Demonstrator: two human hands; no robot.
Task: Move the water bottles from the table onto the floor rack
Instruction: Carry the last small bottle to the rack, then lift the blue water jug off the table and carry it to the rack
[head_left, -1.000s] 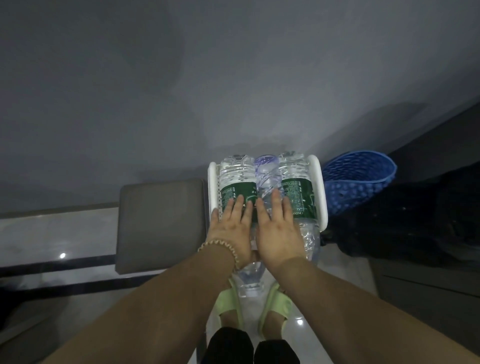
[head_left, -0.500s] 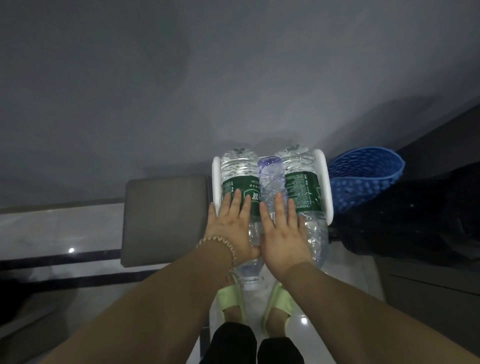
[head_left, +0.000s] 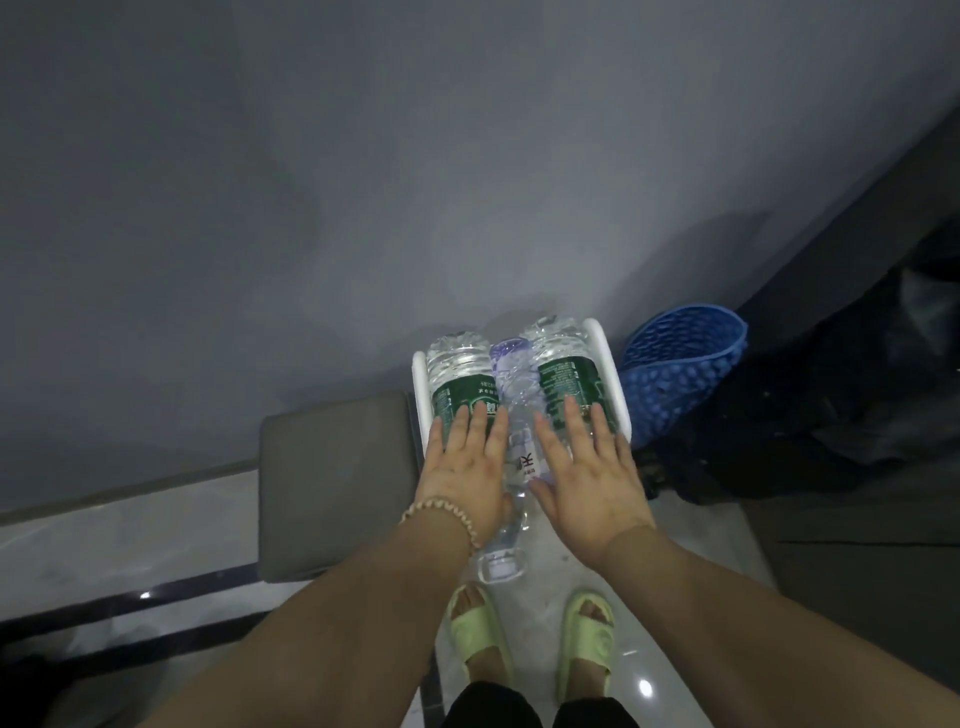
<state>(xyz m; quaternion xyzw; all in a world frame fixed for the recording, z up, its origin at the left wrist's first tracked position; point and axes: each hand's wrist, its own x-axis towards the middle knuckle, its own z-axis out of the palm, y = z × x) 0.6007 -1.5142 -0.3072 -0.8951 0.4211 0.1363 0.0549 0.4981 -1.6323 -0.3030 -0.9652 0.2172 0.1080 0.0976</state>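
A white floor rack stands against the grey wall and holds three clear water bottles lying on their sides. The left green-labelled bottle and the right green-labelled bottle lie side by side. A slimmer clear bottle rests on top between them, its cap end pointing towards me. My left hand lies flat, fingers apart, on the left bottle. On the right bottle my right hand rests flat in the same way. Neither hand grips anything.
A grey padded stool sits left of the rack. A blue perforated basket leans to the right, beside dark bags. My feet in green slippers stand on glossy floor tiles just in front of the rack.
My hands have spread apart from the middle onto the two outer bottles, uncovering the top bottle. The view has shifted slightly.
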